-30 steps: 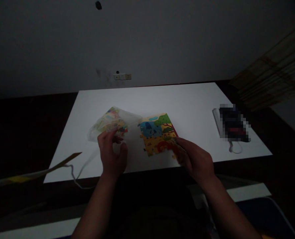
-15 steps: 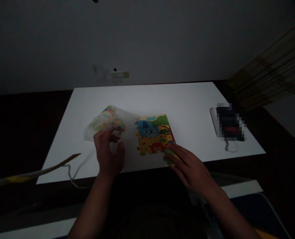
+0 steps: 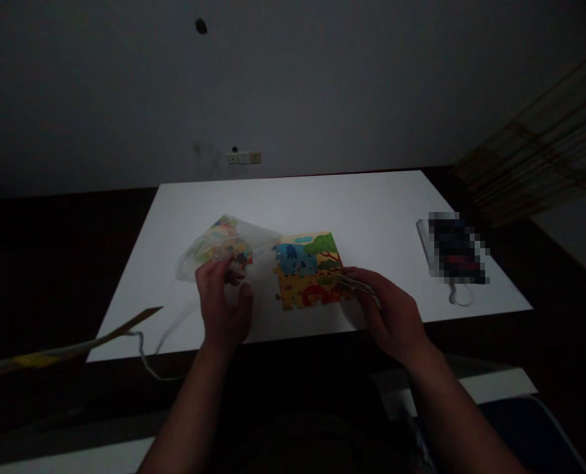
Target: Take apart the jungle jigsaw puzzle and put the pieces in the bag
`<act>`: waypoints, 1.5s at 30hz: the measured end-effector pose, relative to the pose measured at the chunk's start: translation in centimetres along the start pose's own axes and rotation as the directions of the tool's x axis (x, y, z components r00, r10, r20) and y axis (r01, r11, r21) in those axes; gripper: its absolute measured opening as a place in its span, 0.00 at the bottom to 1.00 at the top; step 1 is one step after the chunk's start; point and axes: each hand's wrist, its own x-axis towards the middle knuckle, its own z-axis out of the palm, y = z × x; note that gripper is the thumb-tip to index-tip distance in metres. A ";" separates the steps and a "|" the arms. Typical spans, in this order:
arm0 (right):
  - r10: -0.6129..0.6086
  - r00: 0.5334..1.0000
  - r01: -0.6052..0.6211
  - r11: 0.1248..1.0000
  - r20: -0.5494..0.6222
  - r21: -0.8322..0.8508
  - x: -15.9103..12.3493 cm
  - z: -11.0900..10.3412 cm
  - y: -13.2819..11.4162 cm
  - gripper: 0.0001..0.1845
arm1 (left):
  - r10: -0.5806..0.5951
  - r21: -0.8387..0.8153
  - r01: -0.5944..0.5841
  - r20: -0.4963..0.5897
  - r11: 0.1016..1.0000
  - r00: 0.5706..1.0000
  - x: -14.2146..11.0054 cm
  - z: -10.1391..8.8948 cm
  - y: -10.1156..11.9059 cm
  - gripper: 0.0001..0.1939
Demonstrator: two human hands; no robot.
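Note:
A partly joined jigsaw puzzle [image 3: 303, 273] lies at the middle of the table, showing a blue elephant, a green tree and a red animal; its left and near edges are jagged. My right hand [image 3: 392, 313] pinches a thin stack of puzzle pieces [image 3: 355, 283], seen edge-on just over the puzzle's near right corner. To the left is a clear plastic bag [image 3: 194, 257] with more colourful puzzle pieces [image 3: 228, 234] inside. My left hand [image 3: 224, 303] is at the bag's near edge, fingers curled and thumb apart, holding nothing that I can see. Whether its fingertips touch the bag, I cannot tell.
On the right of the white table [image 3: 372, 204] is a dark, blurred-out object [image 3: 458, 253] with a cord loop. A strip with a white string [image 3: 142, 352] juts in at the lower left. Behind the table stands a wall with sockets [image 3: 243, 158].
My right hand has lifted the puzzle pieces off the table and tipped them edge-on beside the puzzle. My left hand stays by the bag. The view has shifted slightly.

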 end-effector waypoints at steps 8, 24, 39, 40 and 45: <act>-0.193 0.959 0.235 0.951 0.208 -0.201 8.7 6.6 -5.3 0.14 | -0.016 -0.007 0.016 -0.003 1.000 1.000 -0.1 0.0 0.2 0.29; -0.113 0.947 0.156 0.980 0.299 -0.124 5.1 7.4 -5.5 0.22 | 0.044 -0.026 -0.045 -0.045 0.999 0.998 0.0 -0.1 0.4 0.28; -0.225 0.951 0.207 0.973 0.211 0.103 -3.7 4.2 -2.8 0.33 | -0.032 0.003 0.032 -0.003 0.999 0.999 0.0 0.1 0.2 0.29; -0.201 0.961 0.184 0.978 0.192 0.100 -3.6 4.1 -2.8 0.34 | -0.034 0.000 0.034 -0.008 0.999 0.999 0.0 0.1 0.2 0.29; -0.113 0.990 0.117 0.993 0.089 -0.034 -3.8 3.5 -1.6 0.39 | -0.050 0.018 0.050 0.006 0.999 0.999 0.1 0.1 0.3 0.28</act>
